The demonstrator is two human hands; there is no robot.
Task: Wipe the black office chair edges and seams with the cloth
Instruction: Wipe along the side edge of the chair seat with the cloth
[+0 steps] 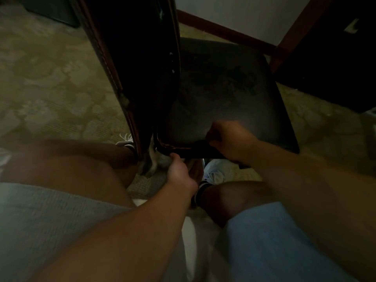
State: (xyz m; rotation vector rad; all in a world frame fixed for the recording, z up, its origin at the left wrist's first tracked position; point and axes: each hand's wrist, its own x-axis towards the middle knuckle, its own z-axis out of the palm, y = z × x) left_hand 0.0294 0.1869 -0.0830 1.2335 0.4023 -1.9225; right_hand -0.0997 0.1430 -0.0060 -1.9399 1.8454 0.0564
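Our right hand (231,140) is curled into a fist on a dark cloth (203,148), pressing it onto the near edge of the seat (223,88) of the black office chair (142,68). Our left hand (180,173) reaches in from below, its thumb touching the underside of that same near edge just beside the cloth; the fingers are hidden under the seat, so we cannot tell whether they grip or lie straight. The seat's surface looks worn and mottled with pale scuffs, and a reddish-brown seam (173,147) runs along its near rim toward the corner where the chair back (130,58) rises, tilted, with a line of light stitching down its left side and a few small pale nicks in the covering. We can read no brand, label or writing anywhere. Beneath us our knees sit either side of the arms in grey shorts (50,220), with white shoes (211,176) and striped socks showing under the seat. The floor is a pale carpet (50,78) with a faint leafy pattern. Beyond the chair a white wall (244,15) meets a dark red-brown skirting board (223,31), and a dark piece of furniture (329,64) stands at the right.
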